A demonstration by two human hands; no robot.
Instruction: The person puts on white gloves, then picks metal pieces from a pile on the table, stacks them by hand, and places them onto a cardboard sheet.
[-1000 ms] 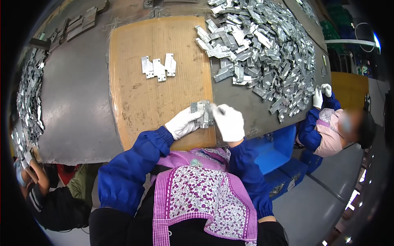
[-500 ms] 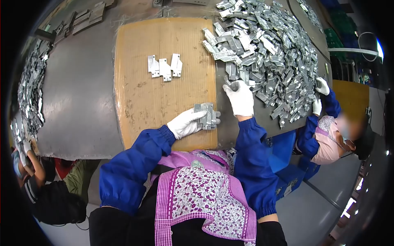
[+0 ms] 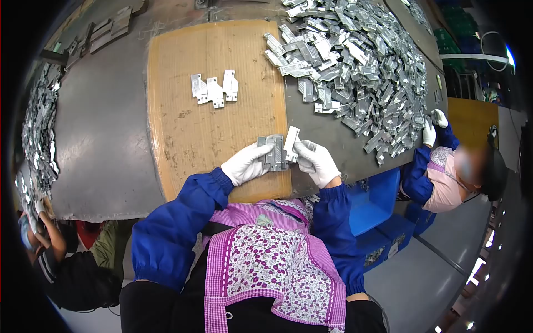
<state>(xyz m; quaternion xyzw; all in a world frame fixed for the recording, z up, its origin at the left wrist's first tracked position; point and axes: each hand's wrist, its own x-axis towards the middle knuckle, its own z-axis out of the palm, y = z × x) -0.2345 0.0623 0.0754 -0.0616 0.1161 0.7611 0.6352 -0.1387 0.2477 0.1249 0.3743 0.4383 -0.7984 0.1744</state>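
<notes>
My left hand [image 3: 244,165], in a white glove, is closed on a few flat metal parts [image 3: 273,153] held side by side above the cardboard's near right corner. My right hand [image 3: 317,162], gloved too, pinches a single bright metal part [image 3: 291,144] right beside them; whether it touches the others I cannot tell. Farther up the cardboard sheet [image 3: 177,133] lie three stepped metal plates [image 3: 215,91] close together. A large heap of similar metal parts [image 3: 361,72] covers the table to the right.
Another pile of metal parts [image 3: 41,122] lies along the table's left side, near another person's gloved hand [image 3: 39,206]. A co-worker's gloved hands [image 3: 429,133] are at the heap's right edge. Blue bins [image 3: 375,202] stand below the table edge. Flat metal bars [image 3: 111,29] lie at the back left.
My right hand has moved from the heap's near edge down and left to my left hand, bringing a metal part. The left hand still holds its parts.
</notes>
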